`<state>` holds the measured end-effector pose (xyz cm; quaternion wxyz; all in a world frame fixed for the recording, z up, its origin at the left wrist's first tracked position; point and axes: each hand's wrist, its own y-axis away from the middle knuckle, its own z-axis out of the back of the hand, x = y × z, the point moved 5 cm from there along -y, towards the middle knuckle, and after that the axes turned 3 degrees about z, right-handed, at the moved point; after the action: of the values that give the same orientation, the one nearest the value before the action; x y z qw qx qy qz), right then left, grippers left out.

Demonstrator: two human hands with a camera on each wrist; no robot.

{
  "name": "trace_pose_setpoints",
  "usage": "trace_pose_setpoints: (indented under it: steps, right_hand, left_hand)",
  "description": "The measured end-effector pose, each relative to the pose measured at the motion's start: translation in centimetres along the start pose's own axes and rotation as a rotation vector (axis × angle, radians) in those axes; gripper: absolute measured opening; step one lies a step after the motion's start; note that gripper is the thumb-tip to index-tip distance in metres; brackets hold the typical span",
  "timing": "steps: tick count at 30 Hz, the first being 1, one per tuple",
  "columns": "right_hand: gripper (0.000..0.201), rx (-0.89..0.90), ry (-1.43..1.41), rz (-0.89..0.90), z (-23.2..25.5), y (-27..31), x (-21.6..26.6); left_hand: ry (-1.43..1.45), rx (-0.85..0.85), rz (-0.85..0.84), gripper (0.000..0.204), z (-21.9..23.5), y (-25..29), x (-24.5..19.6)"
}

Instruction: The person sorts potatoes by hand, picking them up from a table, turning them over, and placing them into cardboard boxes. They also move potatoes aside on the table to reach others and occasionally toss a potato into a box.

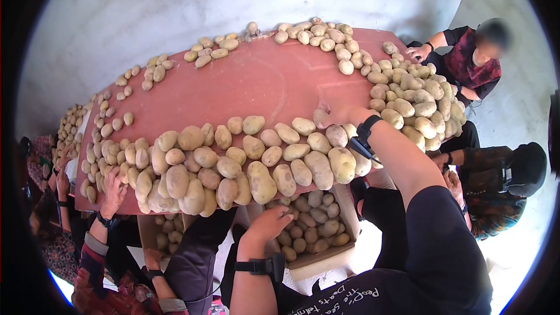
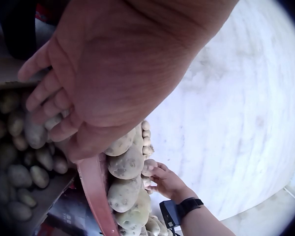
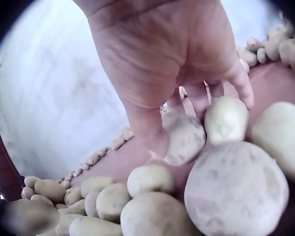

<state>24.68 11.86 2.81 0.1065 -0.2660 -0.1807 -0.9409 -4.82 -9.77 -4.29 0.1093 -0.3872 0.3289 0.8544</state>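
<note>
Potato [image 3: 186, 140] in the right hand [image 3: 169, 56], pinched between thumb and fingers, is on or just above the red table [image 1: 233, 93], behind the near row of potatoes [image 1: 319, 169]. It should be firm and easy for one hand, though dry skin might slip a little and a drop could bruise it; its rounded middle looks the best hold. The left hand [image 1: 269, 224], fingers loosely extended and holding nothing, hangs over a cardboard box [image 1: 326, 261] of potatoes.
</note>
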Motion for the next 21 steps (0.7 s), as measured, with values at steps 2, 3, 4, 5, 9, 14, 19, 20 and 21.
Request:
trace_pose_setpoints:
  steps: [2,3,4,5,9,14,19,20,21]
  right_hand:
    - [0.059,-0.010,0.016,-0.012,-0.8,0.0,-0.3]
    - [0.058,-0.019,0.023,-0.017,-1.0,-0.1,-0.5]
    - [0.057,-0.017,-0.002,0.012,-1.4,-0.8,-1.2]
    - [0.056,-0.012,-0.028,0.040,-1.9,-1.5,-2.0]
    - [0.049,-0.078,0.016,0.033,-0.4,0.8,0.0]
    - [0.034,-0.271,-0.188,0.410,0.1,10.4,9.8]
    - [0.034,0.725,-0.420,0.423,-13.5,19.3,12.0]
    - [0.034,0.892,-0.408,0.393,-17.7,20.0,10.5]
    - [0.038,0.958,-0.150,0.352,-21.6,20.0,7.9]
  left_hand:
    - [0.018,-0.003,-0.003,0.048,-0.3,-0.1,0.6]
    - [0.025,-0.006,-0.006,0.048,-0.3,-0.2,0.8]
    - [0.027,-0.010,-0.002,0.048,-0.3,-0.4,1.1]
    - [0.032,-0.012,0.004,0.048,-0.4,-0.4,1.4]
    - [-0.021,-0.046,0.002,0.046,0.0,0.3,1.4]
    - [0.015,-0.080,0.004,0.043,0.6,0.8,1.3]
    - [-0.004,-0.102,0.008,0.043,0.3,1.1,1.7]
    - [-0.010,-0.095,0.016,0.043,0.2,1.0,1.7]
    - [-0.015,-0.093,0.020,0.042,0.2,0.8,1.7]
